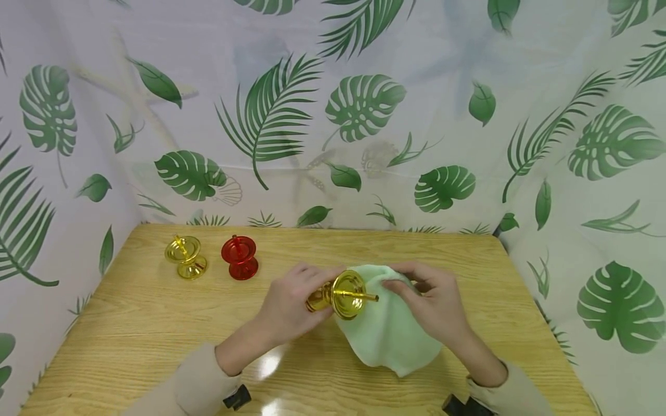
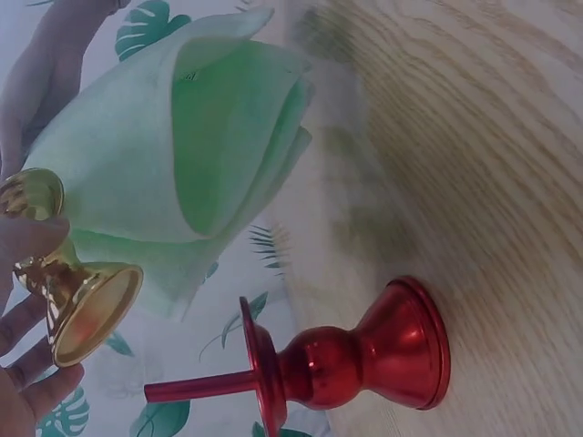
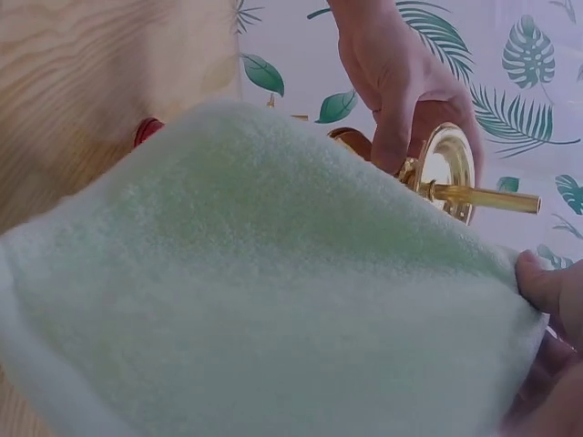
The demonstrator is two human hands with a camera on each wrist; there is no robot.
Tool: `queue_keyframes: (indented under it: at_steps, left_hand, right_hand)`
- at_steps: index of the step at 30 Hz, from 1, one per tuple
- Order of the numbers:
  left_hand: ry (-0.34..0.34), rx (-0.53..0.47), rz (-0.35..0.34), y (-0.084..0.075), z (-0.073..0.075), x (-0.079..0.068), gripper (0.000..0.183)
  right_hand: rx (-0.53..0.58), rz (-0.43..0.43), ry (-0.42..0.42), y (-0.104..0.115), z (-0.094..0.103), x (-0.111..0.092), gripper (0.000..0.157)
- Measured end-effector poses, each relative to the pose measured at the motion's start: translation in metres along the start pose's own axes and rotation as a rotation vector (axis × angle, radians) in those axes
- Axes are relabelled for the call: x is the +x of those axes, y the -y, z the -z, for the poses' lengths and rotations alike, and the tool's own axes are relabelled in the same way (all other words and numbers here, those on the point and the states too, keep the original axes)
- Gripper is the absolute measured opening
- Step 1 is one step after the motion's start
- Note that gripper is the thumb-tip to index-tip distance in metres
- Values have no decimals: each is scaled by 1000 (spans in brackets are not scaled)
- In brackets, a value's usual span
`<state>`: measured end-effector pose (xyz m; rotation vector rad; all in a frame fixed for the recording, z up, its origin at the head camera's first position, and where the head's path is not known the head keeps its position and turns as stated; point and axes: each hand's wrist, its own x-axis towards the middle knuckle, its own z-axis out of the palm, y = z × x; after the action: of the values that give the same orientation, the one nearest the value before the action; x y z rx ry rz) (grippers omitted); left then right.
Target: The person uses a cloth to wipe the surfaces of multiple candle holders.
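Note:
My left hand (image 1: 293,300) grips a gold candlestick (image 1: 348,294) by its stem, tilted so the dish and spike point right. In the left wrist view its flared base (image 2: 96,314) shows below the thumb. A pale green cloth (image 1: 390,329) hangs from my right hand (image 1: 434,294), which pinches its upper edge between thumb and fingers. The cloth hangs just right of the candlestick and overlaps its dish in the head view. In the right wrist view, the cloth hides part of the candlestick's stem and base.
A second gold candlestick (image 1: 187,257) stands upright at the table's back left. Beside it stands a red candlestick (image 1: 240,258), large in the left wrist view. The wooden table (image 1: 130,329) meets a leaf-printed curtain (image 1: 291,202) at the back and sides.

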<state>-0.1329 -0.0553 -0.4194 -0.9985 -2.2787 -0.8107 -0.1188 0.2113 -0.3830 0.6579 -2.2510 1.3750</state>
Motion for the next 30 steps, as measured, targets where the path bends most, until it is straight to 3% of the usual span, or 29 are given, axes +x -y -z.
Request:
queue_keyframes:
  at_steps: [4,12,16,19,23,30]
  left_hand:
    - [-1,91,-61,-2,-7,-2,65]
    - [-13,213,-169,-6,-15,-6,65]
    - [-7,260,-184,-8,-16,-7,64]
    - [-3,283,-190,-9,-17,-7,65]
    - [4,303,-193,-10,-16,-7,67]
    - [59,264,-171,-9,-9,-7,65]
  right_hand:
    - [-13,-68,98,1,-1,-1,18]
    - [-17,-284,353,9,-4,3,14]
    - [-27,-350,406,14,-7,5,15]
    - [-38,-351,400,18,-10,3,12]
    - [-99,-222,350,23,-17,-5,10]
    - [-327,244,260,25,-25,-20,32]
